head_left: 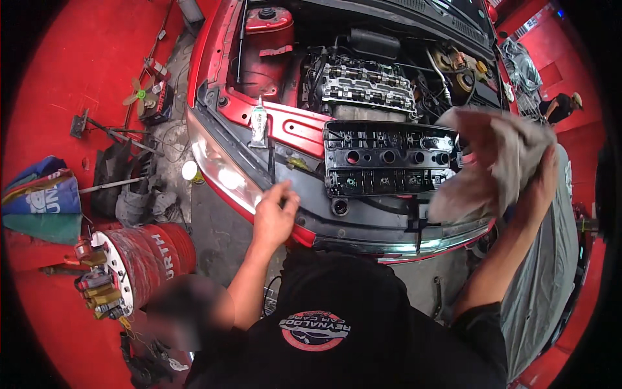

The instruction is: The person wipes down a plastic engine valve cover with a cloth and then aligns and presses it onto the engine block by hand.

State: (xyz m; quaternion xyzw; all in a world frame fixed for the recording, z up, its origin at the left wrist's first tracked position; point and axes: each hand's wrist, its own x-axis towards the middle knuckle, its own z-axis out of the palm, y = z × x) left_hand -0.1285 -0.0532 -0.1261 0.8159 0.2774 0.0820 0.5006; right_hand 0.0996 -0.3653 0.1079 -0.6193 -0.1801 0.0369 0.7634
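My right hand grips a crumpled grey-beige rag, which hangs over the right end of a black valve cover. That cover lies underside up across the front of a red car's engine bay, its holes and ribs showing. Left of it, my left hand hovers above the front edge near the headlight, fingers loosely bent and apart, nothing seen in them. A sealant tube with a pointed nozzle rests on the red front panel. Behind the cover, the engine's cylinder head is uncovered, with its camshafts exposed.
A round black cap or ring sits by the cover's front corner. On the left stand a red drum holding spray cans and tools, and a small fan. A grey sheet drapes something at right. Another person is far right.
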